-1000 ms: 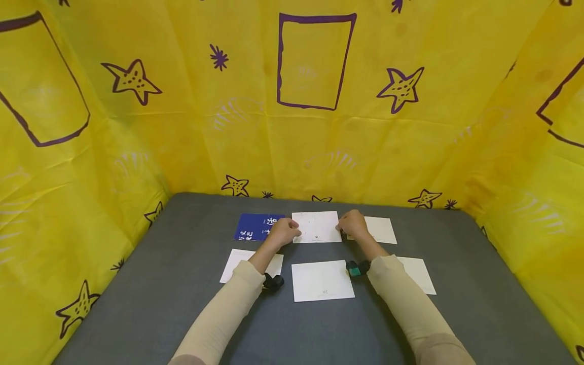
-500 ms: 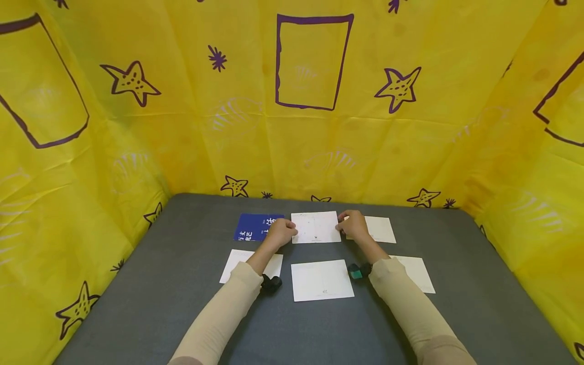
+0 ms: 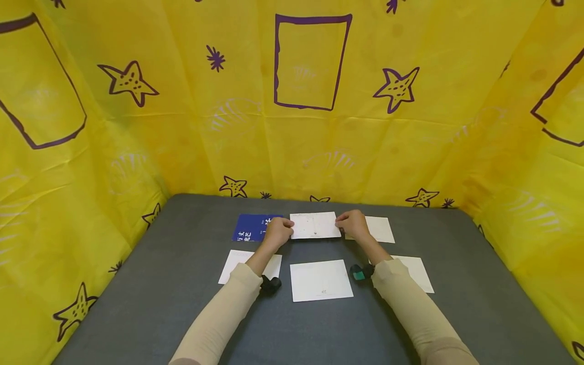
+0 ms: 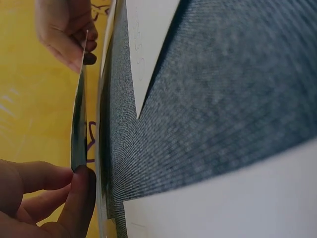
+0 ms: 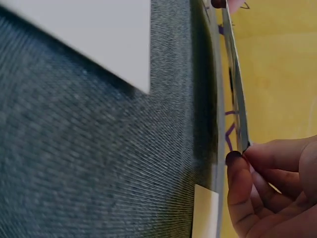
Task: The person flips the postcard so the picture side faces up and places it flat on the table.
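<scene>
A white card, like a postcard (image 3: 315, 225), is held at the middle of the back row, raised off the table with its near edge tilted up. My left hand (image 3: 277, 231) pinches its left edge between thumb and fingertips; my right hand (image 3: 354, 224) pinches the right edge. Both wrist views show the card edge-on, its darker underside (image 4: 79, 126) facing the table. Left of it lies a blue postcard with white characters (image 3: 252, 228), partly behind my left hand. Another white postcard (image 3: 380, 229) lies to the right, partly covered by my right hand.
In the front row lie three white postcards: the left one (image 3: 237, 259) under my left forearm, the middle one (image 3: 321, 281), and the right one (image 3: 417, 274) beside my right sleeve. The dark grey table (image 3: 150, 304) meets a yellow patterned curtain (image 3: 182, 142) at its back and sides.
The middle back card lay flat between my hands earlier; now both hands pinch it and its near edge has lifted. The other cards have not moved.
</scene>
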Action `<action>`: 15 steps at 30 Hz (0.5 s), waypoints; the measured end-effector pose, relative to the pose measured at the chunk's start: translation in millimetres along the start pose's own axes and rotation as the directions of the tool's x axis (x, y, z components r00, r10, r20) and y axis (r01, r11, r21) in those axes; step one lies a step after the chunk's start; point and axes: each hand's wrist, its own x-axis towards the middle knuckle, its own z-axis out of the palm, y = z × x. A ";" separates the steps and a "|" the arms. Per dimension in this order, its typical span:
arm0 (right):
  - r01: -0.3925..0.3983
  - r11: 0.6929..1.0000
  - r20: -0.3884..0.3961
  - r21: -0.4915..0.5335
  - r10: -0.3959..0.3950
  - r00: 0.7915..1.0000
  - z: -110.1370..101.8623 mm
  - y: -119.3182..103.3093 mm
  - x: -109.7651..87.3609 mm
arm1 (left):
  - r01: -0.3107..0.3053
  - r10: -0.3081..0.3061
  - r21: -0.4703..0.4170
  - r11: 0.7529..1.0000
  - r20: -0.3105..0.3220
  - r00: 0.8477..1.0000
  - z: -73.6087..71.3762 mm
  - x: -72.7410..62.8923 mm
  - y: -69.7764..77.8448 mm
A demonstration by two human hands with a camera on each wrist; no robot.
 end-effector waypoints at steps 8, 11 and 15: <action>0.076 0.996 0.033 -0.042 -0.075 0.997 -3.9 -2.1 -3.7 | 0.016 -0.015 -0.080 0.997 0.011 1.000 -4.6 2.5 -2.9; 0.132 0.989 0.048 -0.072 -0.129 0.990 -4.4 -0.7 -4.6 | 0.042 -0.039 -0.125 0.991 0.023 0.999 -7.1 3.2 -4.2; 0.203 0.976 0.059 -0.081 -0.199 0.978 -5.6 0.6 -6.3 | 0.074 -0.064 -0.216 0.974 0.051 0.997 -10.7 3.5 -7.1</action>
